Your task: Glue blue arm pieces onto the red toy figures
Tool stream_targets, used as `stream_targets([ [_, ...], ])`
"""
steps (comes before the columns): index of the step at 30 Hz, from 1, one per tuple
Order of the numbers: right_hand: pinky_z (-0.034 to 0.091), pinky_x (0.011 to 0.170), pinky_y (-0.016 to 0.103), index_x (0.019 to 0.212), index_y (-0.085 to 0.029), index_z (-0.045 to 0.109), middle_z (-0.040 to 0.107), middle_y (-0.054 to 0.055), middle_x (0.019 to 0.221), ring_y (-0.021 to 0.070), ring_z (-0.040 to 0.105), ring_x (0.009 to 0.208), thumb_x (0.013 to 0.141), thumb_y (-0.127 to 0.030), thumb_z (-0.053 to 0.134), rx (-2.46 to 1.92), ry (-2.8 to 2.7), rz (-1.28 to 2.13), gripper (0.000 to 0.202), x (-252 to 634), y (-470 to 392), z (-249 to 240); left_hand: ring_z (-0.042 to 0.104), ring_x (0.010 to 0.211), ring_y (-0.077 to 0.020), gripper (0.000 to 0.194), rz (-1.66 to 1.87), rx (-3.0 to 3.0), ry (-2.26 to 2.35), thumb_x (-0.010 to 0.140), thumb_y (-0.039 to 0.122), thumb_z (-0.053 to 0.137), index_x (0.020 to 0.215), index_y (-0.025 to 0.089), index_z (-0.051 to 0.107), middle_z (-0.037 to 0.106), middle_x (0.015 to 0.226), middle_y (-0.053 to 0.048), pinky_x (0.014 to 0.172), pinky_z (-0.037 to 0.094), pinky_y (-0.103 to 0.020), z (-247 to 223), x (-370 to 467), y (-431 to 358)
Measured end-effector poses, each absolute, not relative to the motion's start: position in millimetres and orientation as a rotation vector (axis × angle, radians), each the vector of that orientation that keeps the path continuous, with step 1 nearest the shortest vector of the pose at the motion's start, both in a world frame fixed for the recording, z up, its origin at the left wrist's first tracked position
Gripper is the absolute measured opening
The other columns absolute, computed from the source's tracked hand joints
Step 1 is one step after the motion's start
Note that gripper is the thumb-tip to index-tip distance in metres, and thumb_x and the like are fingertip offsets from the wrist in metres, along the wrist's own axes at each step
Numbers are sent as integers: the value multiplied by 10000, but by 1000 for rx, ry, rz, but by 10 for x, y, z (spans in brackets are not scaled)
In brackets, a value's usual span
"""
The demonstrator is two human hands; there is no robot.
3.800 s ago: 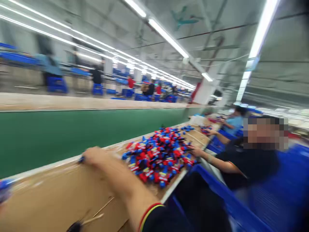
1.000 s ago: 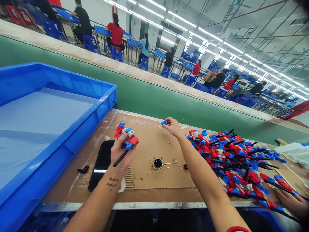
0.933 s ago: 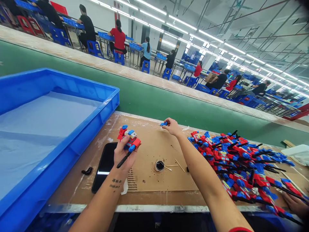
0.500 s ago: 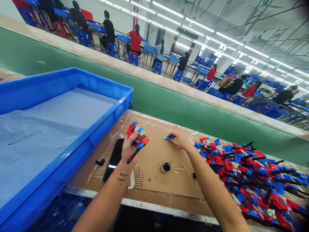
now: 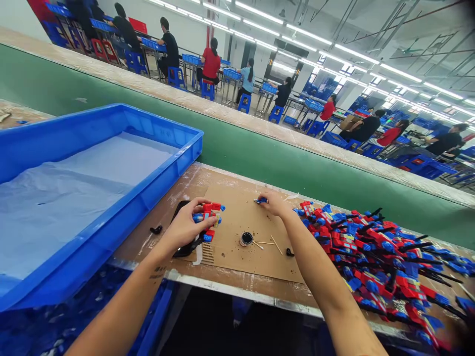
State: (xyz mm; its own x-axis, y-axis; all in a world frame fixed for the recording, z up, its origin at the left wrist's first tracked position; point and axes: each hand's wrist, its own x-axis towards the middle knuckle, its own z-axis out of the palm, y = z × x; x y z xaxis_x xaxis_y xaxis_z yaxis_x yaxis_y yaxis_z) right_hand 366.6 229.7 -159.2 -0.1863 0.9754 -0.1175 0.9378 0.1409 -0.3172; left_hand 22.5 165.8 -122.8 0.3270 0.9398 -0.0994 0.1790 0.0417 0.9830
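My left hand point(image 5: 189, 222) is closed round a red and blue toy robot point(image 5: 208, 215), tilted on its side above a black phone point(image 5: 181, 251). Over the far part of the brown cardboard point(image 5: 233, 207), my right hand point(image 5: 272, 203) pinches a small blue piece point(image 5: 261, 200) with a pale tip. Between my forearms stands a small pot of dark liquid point(image 5: 246, 239). Thin sticks point(image 5: 276, 244) and a cotton swab point(image 5: 258, 245) lie beside it, with dark specks around.
A big blue tray point(image 5: 159, 185) lined with pale sheet fills the left. Many red and blue toy robots point(image 5: 349, 242) are heaped at right. Small black parts point(image 5: 156, 230) lie on the table. A green barrier point(image 5: 260, 155) runs behind; several people sit beyond.
My left hand has turned the toy robot over onto its side, and the black stick-like part no longer shows. My right hand still pinches the blue piece. The view has shifted slightly.
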Motion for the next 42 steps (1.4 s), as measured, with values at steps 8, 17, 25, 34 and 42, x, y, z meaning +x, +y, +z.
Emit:
stream_targets([
  [8, 468, 939, 297, 1094, -147, 719, 685, 57, 1100, 155, 617, 1000, 985, -191, 532, -2007, -2312, 531, 220, 3743, 2296, -1295, 696, 920, -234, 603, 861, 1469, 1188, 766, 552, 778, 1187, 157, 603, 706, 1095, -132, 747, 566, -291, -1308, 159, 1524],
  [17, 498, 888, 336, 1023, -96, 643, 630, 100, 1025, 162, 588, 925, 965, -289, 599, -2319, -2188, 363, 207, 3823, 2535, -1428, 675, 996, -250, 629, 886, 1437, 1376, 752, 633, 738, 1194, 202, 616, 706, 1108, -76, 826, 549, -291, -1184, -102, 988],
  [25, 452, 994, 348, 976, -96, 684, 630, 103, 1105, 194, 579, 1044, 799, 9, 623, -1919, -2421, 472, 215, 3905, 2097, -1490, 690, 951, -215, 599, 909, 1430, 1304, 769, 601, 748, 1194, 206, 597, 700, 1119, -78, 765, 583, -243, -1238, -102, 941],
  [34, 486, 1007, 409, 1255, -241, 565, 576, 98, 1254, 214, 550, 1203, 997, -266, 507, -1485, -1789, 274, 265, 3368, 856, -883, 652, 807, -145, 698, 1098, 767, 1160, 654, 616, 846, 1154, 245, 529, 672, 1005, -23, 689, 553, -212, -1197, 163, 523],
  [42, 513, 1044, 439, 1436, -354, 423, 485, 94, 1400, 276, 528, 1291, 948, -406, 633, -1210, -1531, 847, 534, 1416, -667, -1729, 568, 877, -98, 412, 1304, 730, 1041, 910, 492, 674, 1116, 247, 414, 537, 1001, -20, 836, 497, -238, -1414, 267, -420],
])
